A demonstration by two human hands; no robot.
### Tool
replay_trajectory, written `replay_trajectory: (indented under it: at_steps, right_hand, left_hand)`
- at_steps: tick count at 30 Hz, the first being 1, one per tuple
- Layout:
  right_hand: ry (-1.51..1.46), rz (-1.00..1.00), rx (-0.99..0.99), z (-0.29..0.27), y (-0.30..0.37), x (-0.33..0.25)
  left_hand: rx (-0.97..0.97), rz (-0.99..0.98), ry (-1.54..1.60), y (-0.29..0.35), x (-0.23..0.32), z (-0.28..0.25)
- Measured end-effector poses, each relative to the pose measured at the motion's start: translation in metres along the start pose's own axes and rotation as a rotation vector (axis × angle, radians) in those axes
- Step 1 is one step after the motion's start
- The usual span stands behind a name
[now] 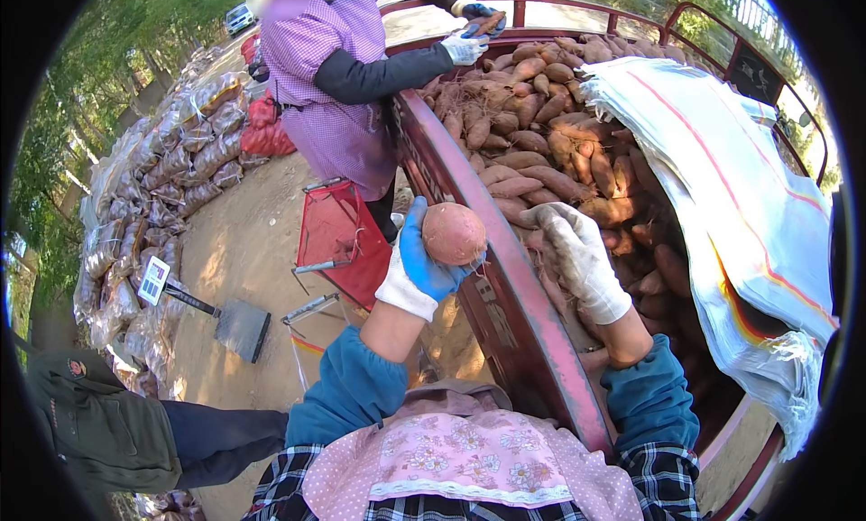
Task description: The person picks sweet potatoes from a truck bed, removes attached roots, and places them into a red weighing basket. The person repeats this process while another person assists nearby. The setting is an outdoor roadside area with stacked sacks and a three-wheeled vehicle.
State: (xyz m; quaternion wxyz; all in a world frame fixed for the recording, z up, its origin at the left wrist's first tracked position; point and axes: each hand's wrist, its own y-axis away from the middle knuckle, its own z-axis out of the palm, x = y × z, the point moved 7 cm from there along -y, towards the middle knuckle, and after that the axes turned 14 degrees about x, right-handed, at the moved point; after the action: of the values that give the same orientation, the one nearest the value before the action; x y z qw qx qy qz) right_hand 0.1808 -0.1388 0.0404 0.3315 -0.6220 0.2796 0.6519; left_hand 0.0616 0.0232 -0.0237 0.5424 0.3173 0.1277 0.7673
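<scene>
Within the left hand (412, 267) sits, seemingly, a tuber (454, 233).

A sweet potato (454, 233) partly hides the left grip (417, 267); one person (334, 74) is cropped above.

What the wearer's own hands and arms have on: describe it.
The left hand wears a blue-and-white glove, white toward the wrist. The right hand wears a white glove, greyish toward the fingers. Both arms have teal sleeve covers, bunched in folds, above them dark-and-white plaid sleeves.
</scene>
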Motion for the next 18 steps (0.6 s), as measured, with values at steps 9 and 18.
replay_trajectory:
  at_steps: [9,18]
  right_hand:
    - [1.604,0.009,-0.749,-0.128,0.059,0.133]
    - [1.237,0.452,-0.802,-0.209,0.235,0.240]
  left_hand:
    - [0.394,0.237,0.127,0.001,0.095,-0.250]
    - [1.100,0.299,-1.044,0.023,0.104,-0.499]
